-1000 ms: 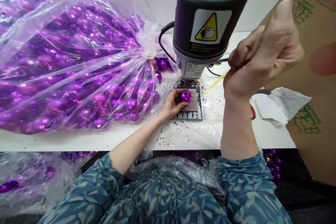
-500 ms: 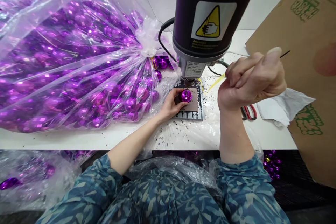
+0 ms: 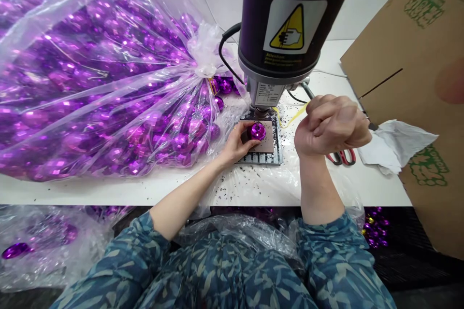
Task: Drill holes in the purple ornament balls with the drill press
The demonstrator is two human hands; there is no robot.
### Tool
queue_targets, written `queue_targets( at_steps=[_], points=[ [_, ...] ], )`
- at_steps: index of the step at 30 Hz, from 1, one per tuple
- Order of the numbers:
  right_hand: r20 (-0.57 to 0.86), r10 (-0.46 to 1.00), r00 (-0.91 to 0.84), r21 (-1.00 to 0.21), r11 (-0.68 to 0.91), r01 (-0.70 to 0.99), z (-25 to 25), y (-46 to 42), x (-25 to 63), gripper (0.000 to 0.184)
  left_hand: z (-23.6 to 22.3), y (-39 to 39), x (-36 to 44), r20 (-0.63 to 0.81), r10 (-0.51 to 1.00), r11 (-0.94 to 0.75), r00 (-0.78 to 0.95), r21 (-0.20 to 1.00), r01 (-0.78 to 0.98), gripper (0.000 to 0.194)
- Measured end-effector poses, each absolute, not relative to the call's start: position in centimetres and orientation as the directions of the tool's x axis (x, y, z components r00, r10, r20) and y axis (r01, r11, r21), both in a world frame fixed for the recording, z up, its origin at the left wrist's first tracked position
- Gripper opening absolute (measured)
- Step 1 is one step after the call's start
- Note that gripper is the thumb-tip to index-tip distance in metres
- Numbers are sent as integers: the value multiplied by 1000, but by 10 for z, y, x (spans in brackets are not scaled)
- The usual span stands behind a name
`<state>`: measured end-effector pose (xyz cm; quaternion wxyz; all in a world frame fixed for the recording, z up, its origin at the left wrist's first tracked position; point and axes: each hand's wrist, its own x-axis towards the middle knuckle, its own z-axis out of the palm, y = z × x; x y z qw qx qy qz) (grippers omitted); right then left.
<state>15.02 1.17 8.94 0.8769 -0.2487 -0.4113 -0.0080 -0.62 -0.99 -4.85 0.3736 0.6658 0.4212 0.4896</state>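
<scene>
My left hand (image 3: 236, 144) pinches a shiny purple faceted ball (image 3: 258, 131) between thumb and fingers, holding it on a small brown board (image 3: 267, 147). That board lies on the slotted metal base (image 3: 276, 158) of a bench drill press (image 3: 286, 70). The ball sits under the press's spindle (image 3: 261, 112); whether a bit touches it I cannot tell. To the right of the motor housing, my right hand (image 3: 331, 124) is closed in a fist round the drill press lever (image 3: 308, 90), whose grip is mostly hidden by the fingers.
A large clear bag of purple balls (image 3: 119, 91) fills the left of the table. Red-handled scissors (image 3: 348, 157), crumpled white paper (image 3: 398, 142) and a cardboard box (image 3: 391, 84) are at the right. Dark shavings lie around the base; a yellow strip (image 3: 293, 118) lies beside it.
My right hand has come down and slightly left with the lever, uncovering more of the box. My left hand and the ball stay in place.
</scene>
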Motion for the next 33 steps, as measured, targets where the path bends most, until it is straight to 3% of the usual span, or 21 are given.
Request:
queue_targets(
  at_steps=[5, 10, 12, 16, 18, 21, 24, 26, 28, 30, 33],
  points=[
    [835, 101, 541, -267, 933, 239, 81, 17, 154, 70, -48, -10, -6, 349, 923, -376, 163, 908, 183, 52],
    [872, 61, 486, -133, 985, 115, 99, 9, 151, 70, -48, -12, -5, 352, 922, -378, 160, 906, 188, 52],
    [867, 115, 484, -182, 979, 94, 121, 4, 147, 65, -48, -11, -5, 350, 924, -375, 152, 908, 187, 52],
    [783, 354, 511, -418, 909, 10, 166, 7, 142, 50, -43, -13, -2, 330, 936, -349, 124, 918, 186, 51],
    [777, 390, 494, -425, 904, -46, 178, 17, 144, 50, -37, -20, -3, 327, 941, -339, 90, 919, 203, 50],
    [788, 395, 472, -419, 906, -58, 182, 28, 148, 64, -21, -50, -12, 370, 921, -389, 123, 894, 223, 43],
    [782, 433, 449, -469, 882, -34, 180, 27, 150, 56, -4, -104, -31, 365, 842, -458, 398, 873, 169, 37],
    [758, 474, 448, -511, 859, -44, 180, 22, 150, 49, 5, -139, -44, 202, 696, -469, 689, 855, 223, 35],
    [734, 496, 464, -532, 845, -61, 180, 18, 148, 47, 10, -157, -54, 81, 551, -534, 831, 799, 276, 46],
    [726, 493, 480, -528, 847, -70, 180, 17, 147, 48, 15, -148, -60, 98, 547, -574, 831, 767, 287, 51],
    [734, 483, 478, -517, 853, -68, 179, 20, 148, 48, 25, -84, -60, 252, 725, -593, 641, 702, 395, 30]
  ],
)
